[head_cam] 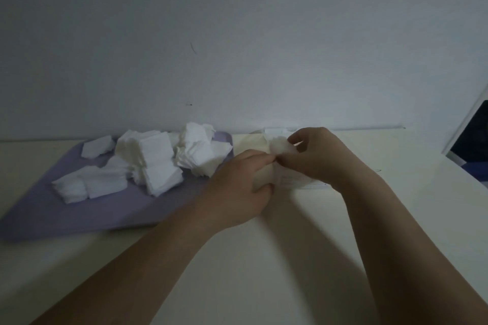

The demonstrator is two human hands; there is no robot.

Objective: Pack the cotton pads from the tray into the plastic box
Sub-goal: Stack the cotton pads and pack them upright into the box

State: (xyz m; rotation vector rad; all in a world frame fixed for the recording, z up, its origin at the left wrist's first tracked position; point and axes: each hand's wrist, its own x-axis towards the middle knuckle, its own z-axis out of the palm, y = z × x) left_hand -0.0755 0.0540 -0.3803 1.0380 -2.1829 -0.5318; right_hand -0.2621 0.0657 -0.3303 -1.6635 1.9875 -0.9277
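Surface: pale cream flat tabletop (pixel 264 272).
Landmark: flat lilac rectangular tray (pixel 79 208), laid directly on it.
Right of tray: clear plastic box (pixel 295 182), set just beside, partly hidden.

- The cotton pads (pixel 155 163) are looking soft and fibrous, a matt white with fuzzy edges.
- The tray (pixel 79 208) is showing a smooth, matt lilac surface.
- The plastic box (pixel 293 181) is appearing translucent and slightly glossy.
- The tabletop (pixel 264 272) is looking smooth, cream and matt.
- The wall (pixel 237 34) is showing flat, matt paint.
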